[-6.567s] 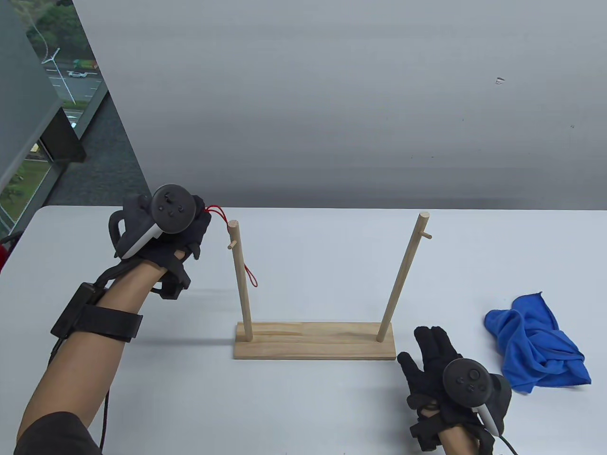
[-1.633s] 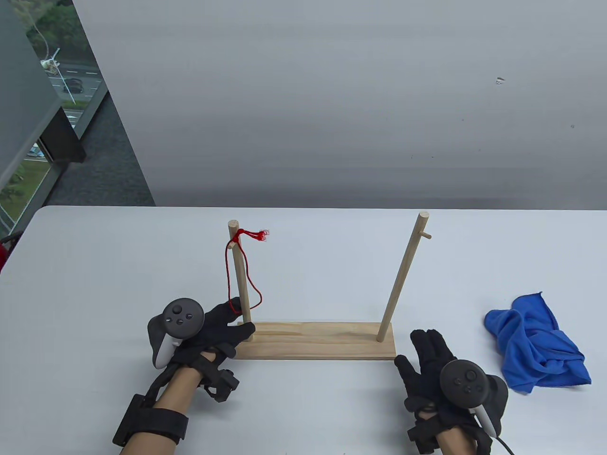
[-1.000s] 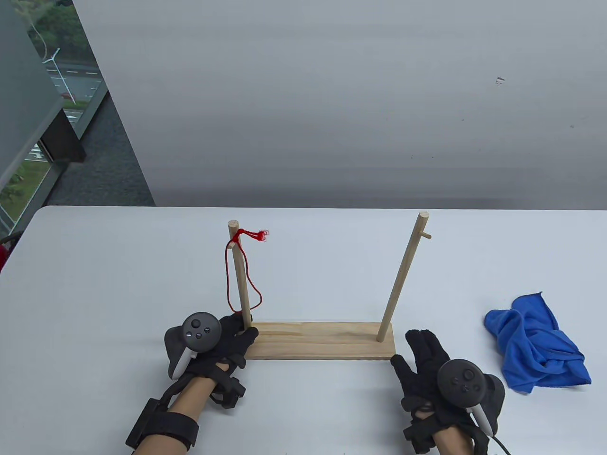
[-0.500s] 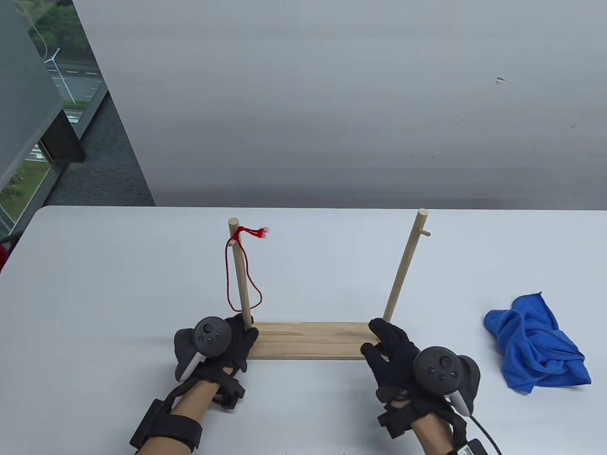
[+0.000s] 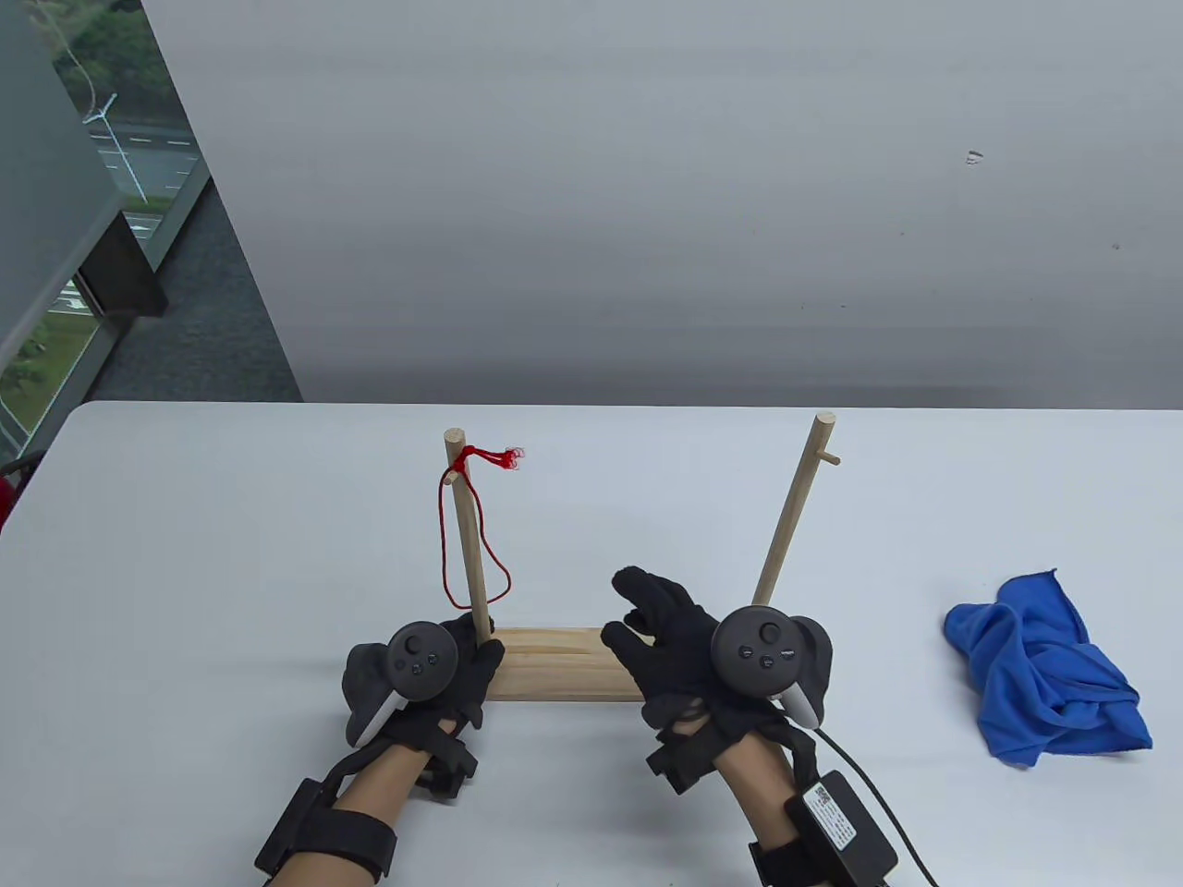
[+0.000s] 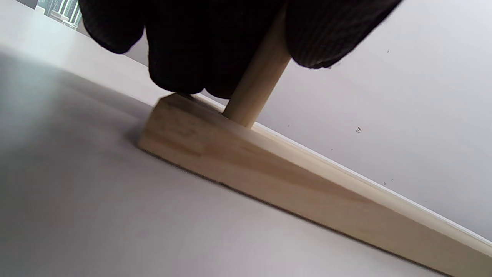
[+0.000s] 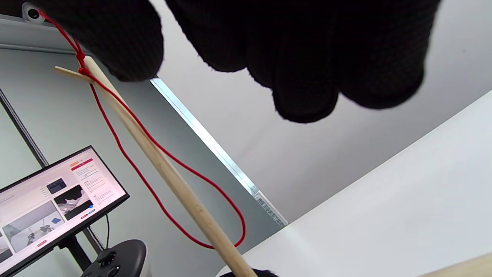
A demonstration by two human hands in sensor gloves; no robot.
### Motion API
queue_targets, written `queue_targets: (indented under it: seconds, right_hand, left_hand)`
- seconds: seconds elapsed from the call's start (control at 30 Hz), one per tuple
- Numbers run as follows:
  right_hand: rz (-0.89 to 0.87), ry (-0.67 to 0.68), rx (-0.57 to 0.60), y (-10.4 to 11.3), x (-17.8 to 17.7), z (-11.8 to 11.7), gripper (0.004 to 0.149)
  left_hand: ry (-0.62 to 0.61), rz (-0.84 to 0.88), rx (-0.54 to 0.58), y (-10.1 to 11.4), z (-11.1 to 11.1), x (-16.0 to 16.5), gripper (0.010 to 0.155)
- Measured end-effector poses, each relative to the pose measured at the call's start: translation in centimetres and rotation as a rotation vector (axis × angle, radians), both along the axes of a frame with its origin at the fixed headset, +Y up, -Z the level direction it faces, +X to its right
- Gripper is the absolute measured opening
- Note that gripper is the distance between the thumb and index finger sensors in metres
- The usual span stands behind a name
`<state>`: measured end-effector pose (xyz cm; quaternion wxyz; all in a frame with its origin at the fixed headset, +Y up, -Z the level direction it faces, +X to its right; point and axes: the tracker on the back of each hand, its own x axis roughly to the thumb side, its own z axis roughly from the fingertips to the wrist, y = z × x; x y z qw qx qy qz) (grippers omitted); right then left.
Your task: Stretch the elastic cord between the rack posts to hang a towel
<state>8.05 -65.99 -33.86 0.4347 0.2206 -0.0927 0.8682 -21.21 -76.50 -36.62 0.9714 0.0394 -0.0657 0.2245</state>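
Table view has my left hand [image 5: 434, 670] low at the rack's [image 5: 554, 661] left end, its grip wrapped round the foot of the left post [image 5: 469, 545], fingers [image 6: 184, 57] down on the base. My right hand [image 5: 689, 647] hovers over the middle of the base, fingers spread, holding nothing. Cord [image 5: 467, 527] hangs slack in a loop from the left post's top peg, long axis down the post; the towel [image 5: 1044, 670] lies crumpled on the tabletop [image 5: 231, 554], well right.
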Motion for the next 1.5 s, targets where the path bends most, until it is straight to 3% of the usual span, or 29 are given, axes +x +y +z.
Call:
queue_targets:
  seconds: [0.43, 0.93, 1.23, 1.5]
  right_hand:
    - [-0.017, 0.11, -0.08, -1.0, -6.5, -4.3, 0.065]
    - [0.018, 0.154, -0.182, -3.3, -9.2, -7.4, 0.066]
    - [-0.008, 0.109, -0.094, -2.8, -9.6, -7.9, 0.04]
    - [0.005, 0.074, -0.067, -2.5, -8.0, -6.9, 0.041]
  left_hand:
    - [0.001, -0.002, -0.003, 0.0, 0.0, 0.1, 0.053]
    - [-0.001, -0.003, -0.016, 0.0, 0.1, 0.1, 0.053]
    - [0.0, -0.004, -0.024, 0.0, 0.1, 0.0, 0.053]
    - [0.0, -0.004, -0.029, 0.0, 0.1, 0.0, 0.053]
